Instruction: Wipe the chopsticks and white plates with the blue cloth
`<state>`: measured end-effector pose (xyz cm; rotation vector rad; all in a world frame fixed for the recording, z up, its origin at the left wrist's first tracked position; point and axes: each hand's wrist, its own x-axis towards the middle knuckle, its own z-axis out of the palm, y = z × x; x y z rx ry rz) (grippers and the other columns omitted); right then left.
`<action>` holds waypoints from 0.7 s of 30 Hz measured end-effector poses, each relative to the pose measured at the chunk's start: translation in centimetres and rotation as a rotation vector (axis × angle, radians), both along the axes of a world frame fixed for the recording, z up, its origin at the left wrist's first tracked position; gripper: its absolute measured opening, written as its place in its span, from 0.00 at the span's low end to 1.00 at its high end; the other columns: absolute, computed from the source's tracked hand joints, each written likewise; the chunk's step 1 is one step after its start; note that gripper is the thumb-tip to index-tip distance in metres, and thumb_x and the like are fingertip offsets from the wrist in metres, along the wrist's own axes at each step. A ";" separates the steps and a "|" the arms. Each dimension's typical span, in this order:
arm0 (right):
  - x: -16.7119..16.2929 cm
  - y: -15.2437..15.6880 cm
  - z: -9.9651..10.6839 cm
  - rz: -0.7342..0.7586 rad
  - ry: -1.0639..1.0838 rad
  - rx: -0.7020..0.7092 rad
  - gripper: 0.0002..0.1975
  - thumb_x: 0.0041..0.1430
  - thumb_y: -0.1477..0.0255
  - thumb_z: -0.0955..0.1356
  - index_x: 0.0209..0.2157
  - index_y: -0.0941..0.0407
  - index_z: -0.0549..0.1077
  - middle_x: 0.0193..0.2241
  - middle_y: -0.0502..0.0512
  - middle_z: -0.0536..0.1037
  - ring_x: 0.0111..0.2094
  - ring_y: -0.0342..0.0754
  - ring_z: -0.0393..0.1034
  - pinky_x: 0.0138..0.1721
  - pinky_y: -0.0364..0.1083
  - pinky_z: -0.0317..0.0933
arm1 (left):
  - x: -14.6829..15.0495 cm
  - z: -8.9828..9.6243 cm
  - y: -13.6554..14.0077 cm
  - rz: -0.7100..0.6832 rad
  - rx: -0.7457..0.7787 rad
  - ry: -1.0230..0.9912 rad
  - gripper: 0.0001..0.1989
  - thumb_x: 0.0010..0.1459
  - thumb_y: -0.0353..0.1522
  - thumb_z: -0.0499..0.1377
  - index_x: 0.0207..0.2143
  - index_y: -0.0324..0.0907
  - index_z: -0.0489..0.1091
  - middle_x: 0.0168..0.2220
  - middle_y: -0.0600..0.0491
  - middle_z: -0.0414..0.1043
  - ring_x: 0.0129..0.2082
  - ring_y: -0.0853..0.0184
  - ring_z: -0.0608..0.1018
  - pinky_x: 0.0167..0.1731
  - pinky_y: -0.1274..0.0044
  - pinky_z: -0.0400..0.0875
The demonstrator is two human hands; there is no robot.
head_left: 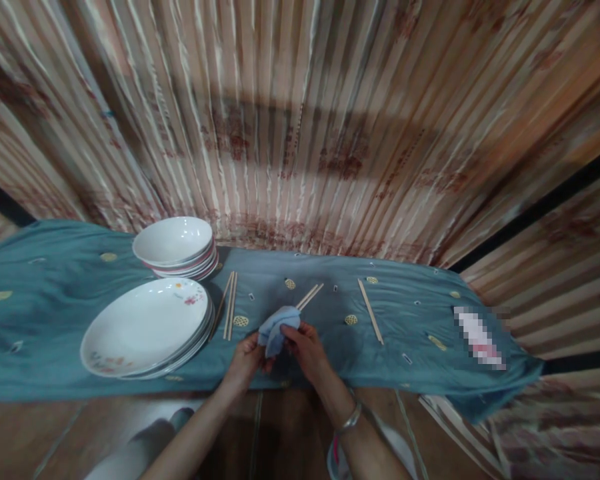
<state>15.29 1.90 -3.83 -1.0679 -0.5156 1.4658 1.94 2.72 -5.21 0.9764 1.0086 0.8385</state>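
Note:
A pair of light wooden chopsticks (311,295) slants up and to the right out of a folded light-blue cloth (283,323), which is wrapped around their middle. My right hand (307,347) is closed on the cloth, thumb pressed on top. My left hand (247,360) is closed at the lower left of the cloth, where the chopsticks' other ends lie in line with its fingers; those ends are hidden. Left of my hands, several chopsticks (231,307) lie on the tablecloth. Another pair of chopsticks (370,311) lies to the right.
A stack of large white oval plates (145,327) with flower prints stands on the left, with stacked white bowls (175,240) behind it. The teal tablecloth (405,300) has a pixelated patch (480,339) at its right end. A pleated curtain (290,133) hangs behind.

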 end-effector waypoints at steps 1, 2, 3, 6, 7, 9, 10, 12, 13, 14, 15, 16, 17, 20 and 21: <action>0.2 0.1 0.2 -0.019 0.002 0.003 0.14 0.32 0.64 0.77 0.20 0.57 0.75 0.15 0.44 0.70 0.18 0.37 0.57 0.22 0.40 0.51 | -0.1 0.1 0.0 -0.004 -0.009 -0.022 0.19 0.40 0.46 0.62 0.22 0.39 0.68 0.15 0.55 0.68 0.12 0.75 0.64 0.15 0.81 0.54; 0.3 0.2 0.3 -0.041 0.004 0.004 0.14 0.32 0.65 0.78 0.20 0.57 0.74 0.15 0.44 0.70 0.18 0.37 0.57 0.22 0.39 0.51 | -0.3 0.1 -0.1 -0.011 -0.020 -0.044 0.19 0.39 0.46 0.63 0.23 0.39 0.68 0.17 0.54 0.70 0.12 0.74 0.66 0.15 0.81 0.55; 0.5 0.3 0.5 -0.062 0.005 0.007 0.14 0.32 0.65 0.78 0.20 0.57 0.74 0.15 0.44 0.69 0.18 0.36 0.56 0.22 0.39 0.50 | -0.4 0.2 -0.2 -0.017 -0.033 -0.062 0.19 0.39 0.46 0.63 0.23 0.39 0.69 0.18 0.53 0.72 0.13 0.73 0.68 0.16 0.80 0.56; 0.5 0.3 0.7 -0.080 0.000 0.002 0.15 0.31 0.65 0.78 0.19 0.58 0.73 0.14 0.43 0.68 0.18 0.36 0.56 0.21 0.39 0.50 | -0.8 0.3 -0.5 -0.039 -0.063 -0.079 0.19 0.41 0.47 0.63 0.25 0.38 0.70 0.22 0.51 0.75 0.16 0.70 0.71 0.18 0.79 0.61; 0.4 0.2 0.7 -0.066 -0.004 -0.002 0.15 0.31 0.65 0.78 0.18 0.58 0.73 0.14 0.43 0.68 0.17 0.36 0.55 0.21 0.39 0.49 | -0.9 0.3 -0.6 -0.042 -0.062 -0.072 0.19 0.41 0.47 0.62 0.25 0.38 0.70 0.22 0.50 0.75 0.17 0.70 0.71 0.19 0.79 0.62; 0.2 0.0 0.6 -0.027 -0.012 -0.005 0.16 0.32 0.64 0.78 0.18 0.58 0.73 0.13 0.43 0.67 0.17 0.36 0.55 0.21 0.39 0.49 | -1.0 0.2 -0.8 -0.038 -0.040 -0.048 0.18 0.42 0.46 0.62 0.24 0.39 0.70 0.21 0.51 0.74 0.16 0.71 0.71 0.19 0.79 0.62; 0.0 -0.1 0.5 -0.010 -0.014 -0.005 0.16 0.32 0.64 0.78 0.18 0.58 0.73 0.13 0.43 0.67 0.17 0.36 0.56 0.21 0.39 0.49 | -1.0 0.2 -0.8 -0.032 -0.025 -0.033 0.18 0.43 0.46 0.61 0.23 0.39 0.70 0.19 0.51 0.73 0.15 0.71 0.70 0.18 0.79 0.62; -0.2 -0.3 0.3 0.014 -0.011 -0.001 0.15 0.32 0.64 0.77 0.18 0.58 0.73 0.13 0.43 0.67 0.18 0.37 0.56 0.21 0.39 0.49 | -1.0 0.1 -0.9 -0.015 0.002 -0.005 0.18 0.43 0.47 0.60 0.20 0.40 0.68 0.16 0.53 0.70 0.13 0.72 0.68 0.16 0.79 0.59; -0.4 -0.4 0.3 0.021 -0.008 0.000 0.15 0.33 0.64 0.77 0.19 0.58 0.73 0.13 0.43 0.67 0.18 0.37 0.57 0.21 0.39 0.50 | -1.0 0.1 -0.9 -0.007 0.010 0.008 0.19 0.43 0.47 0.60 0.18 0.40 0.67 0.14 0.54 0.68 0.12 0.72 0.67 0.15 0.80 0.58; -0.5 -0.5 0.3 0.027 -0.004 0.004 0.14 0.33 0.65 0.77 0.19 0.58 0.73 0.14 0.43 0.67 0.18 0.37 0.57 0.22 0.40 0.51 | -1.0 0.1 -0.9 0.001 0.016 0.018 0.19 0.43 0.48 0.60 0.17 0.41 0.66 0.12 0.55 0.66 0.12 0.72 0.66 0.15 0.80 0.57; -0.6 -0.6 0.3 0.031 0.000 0.008 0.14 0.34 0.65 0.77 0.19 0.58 0.73 0.14 0.43 0.68 0.18 0.37 0.57 0.22 0.39 0.51 | -1.0 0.2 -1.0 0.009 0.020 0.028 0.20 0.43 0.48 0.60 0.16 0.41 0.65 0.11 0.55 0.64 0.11 0.73 0.65 0.14 0.80 0.56; -0.7 -0.6 0.4 0.033 0.005 0.014 0.13 0.34 0.65 0.77 0.19 0.58 0.73 0.14 0.43 0.68 0.18 0.37 0.57 0.22 0.39 0.51 | -1.0 0.3 -1.0 0.015 0.023 0.035 0.20 0.43 0.49 0.59 0.15 0.41 0.64 0.10 0.56 0.63 0.10 0.73 0.63 0.14 0.80 0.55; -0.8 -0.7 0.5 0.035 0.013 0.021 0.13 0.35 0.66 0.77 0.19 0.58 0.73 0.15 0.43 0.68 0.19 0.37 0.57 0.21 0.39 0.51 | -1.0 0.4 -1.0 0.019 0.025 0.040 0.20 0.43 0.49 0.59 0.15 0.41 0.64 0.09 0.57 0.62 0.10 0.74 0.62 0.14 0.80 0.55; -0.3 -0.5 0.9 0.013 0.058 0.020 0.12 0.34 0.68 0.77 0.18 0.57 0.72 0.14 0.43 0.68 0.17 0.36 0.57 0.20 0.38 0.52 | -0.9 1.0 -1.2 0.020 0.027 0.038 0.20 0.42 0.48 0.60 0.16 0.41 0.64 0.10 0.58 0.61 0.10 0.75 0.60 0.13 0.80 0.52; 0.2 -0.4 1.1 -0.011 0.074 0.018 0.12 0.34 0.68 0.77 0.17 0.57 0.72 0.13 0.42 0.67 0.17 0.36 0.57 0.19 0.38 0.52 | -0.9 1.2 -1.3 0.015 0.025 0.036 0.20 0.42 0.48 0.61 0.17 0.41 0.65 0.10 0.58 0.62 0.10 0.76 0.60 0.13 0.80 0.51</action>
